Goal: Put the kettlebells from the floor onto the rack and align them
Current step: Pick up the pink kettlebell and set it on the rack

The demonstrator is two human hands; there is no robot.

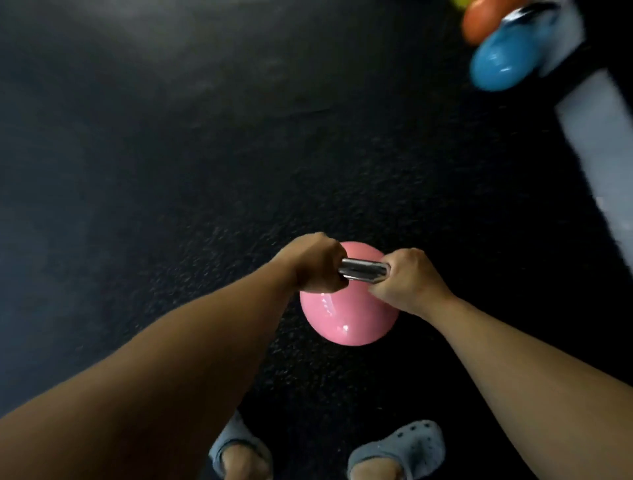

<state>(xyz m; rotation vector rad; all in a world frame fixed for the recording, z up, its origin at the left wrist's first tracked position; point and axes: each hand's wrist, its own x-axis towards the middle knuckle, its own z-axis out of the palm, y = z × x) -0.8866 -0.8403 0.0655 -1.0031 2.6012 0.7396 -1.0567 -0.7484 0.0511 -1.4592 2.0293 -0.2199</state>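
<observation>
A glossy pink kettlebell [346, 315] with a steel handle [363, 270] is below me over the dark floor. My left hand [315, 265] is closed around the left end of the handle and my right hand [409, 279] around the right end. I cannot tell whether the bell rests on the floor or hangs just above it. At the top right a blue kettlebell [501, 60] and an orange one [483, 20] sit on the rack [596, 113], blurred.
Black rubber floor [171, 154] spreads to the left and ahead. My feet in grey clogs [397, 448] stand right behind the pink bell. A yellow-green object [459, 3] peeks at the top edge beside the orange bell.
</observation>
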